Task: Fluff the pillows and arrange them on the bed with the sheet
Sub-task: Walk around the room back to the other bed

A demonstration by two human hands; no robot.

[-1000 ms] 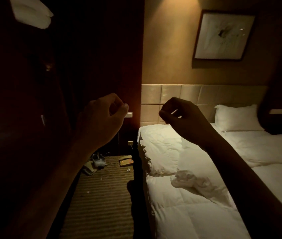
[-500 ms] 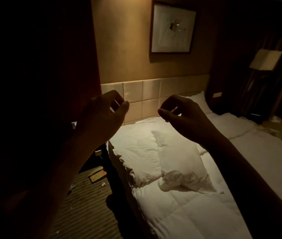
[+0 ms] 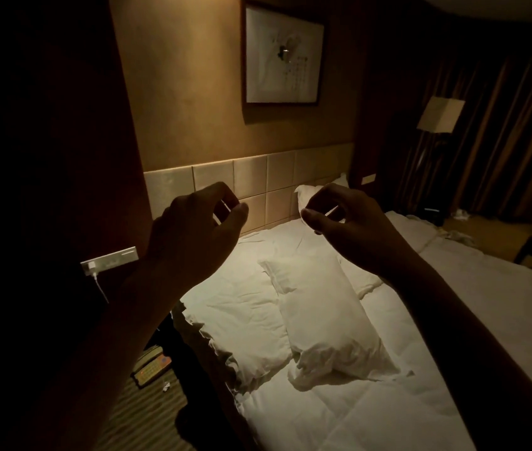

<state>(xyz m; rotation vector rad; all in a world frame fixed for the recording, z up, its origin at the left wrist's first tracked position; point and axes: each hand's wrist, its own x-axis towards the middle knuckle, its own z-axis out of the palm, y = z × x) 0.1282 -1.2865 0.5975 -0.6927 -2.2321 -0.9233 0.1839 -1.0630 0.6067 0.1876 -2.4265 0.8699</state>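
A white pillow [image 3: 323, 320] lies lengthwise on the bed's white duvet [image 3: 242, 304], its near end crumpled. A second white pillow [image 3: 307, 190] leans at the headboard [image 3: 251, 177], mostly hidden behind my right hand. Both hands hang in the air above the bed and touch nothing. My left hand [image 3: 193, 236] has its fingers curled toward the thumb with a small gap. My right hand [image 3: 352, 229] is curled the same way, with light showing between thumb and fingers. The duvet's folded edge bunches at the bed's left side.
A wall socket with a white charger cable [image 3: 108, 260] sits left of the bed. Small items [image 3: 152, 369] lie on the striped carpet beside it. A floor lamp [image 3: 440, 113] and dark curtains [image 3: 502, 141] stand at the far right. A framed picture [image 3: 282, 53] hangs above the headboard.
My view has swung right and closer over the bed, bringing the lengthwise pillow into full sight. Both hands stay raised in the same curled pose.
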